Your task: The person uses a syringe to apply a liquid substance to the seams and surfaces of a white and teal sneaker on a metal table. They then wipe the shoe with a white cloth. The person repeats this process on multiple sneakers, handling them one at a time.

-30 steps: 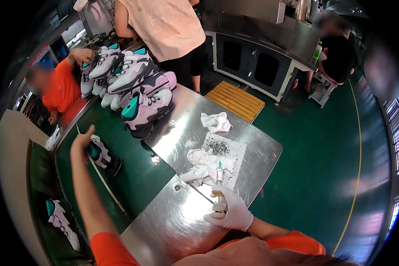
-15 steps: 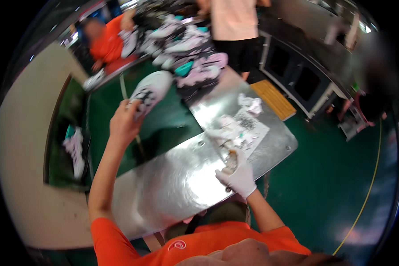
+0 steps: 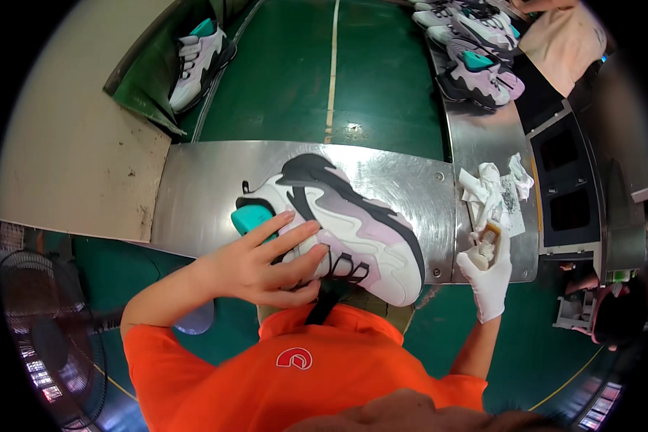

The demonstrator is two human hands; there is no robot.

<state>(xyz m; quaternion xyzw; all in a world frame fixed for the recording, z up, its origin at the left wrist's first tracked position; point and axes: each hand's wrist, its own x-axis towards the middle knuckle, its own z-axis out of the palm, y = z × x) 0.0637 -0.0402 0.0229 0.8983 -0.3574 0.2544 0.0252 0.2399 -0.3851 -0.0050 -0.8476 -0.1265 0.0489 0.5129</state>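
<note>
A white, lilac and black sneaker point(image 3: 367, 227) lies tilted on its side in front of me, over the near edge of the metal table point(image 3: 209, 169). At its opening a teal insert point(image 3: 250, 218) shows. The bare fingers of my left hand point(image 3: 270, 268) are on the sneaker's upper by the laces, gripping it. My right hand point(image 3: 491, 277), in a white glove, grips a small tan-edged piece with whitish stuff point(image 3: 488, 245). What that piece is I cannot make out. Just beyond it lie crumpled white cloths point(image 3: 486, 186) on a speckled sheet point(image 3: 513, 214).
Beyond the metal plate runs a green conveyor belt point(image 3: 281, 79) with a pale line. Another sneaker point(image 3: 198, 66) stands at its left side. Several sneakers point(image 3: 475, 83) are piled at the far right, near a person in a pale shirt point(image 3: 565, 47). A fan point(image 3: 47, 338) stands lower left.
My left hand has brought the sneaker from over the belt back toward me and turned it sideways. My view has swung; the right hand still grips the tan-edged piece.
</note>
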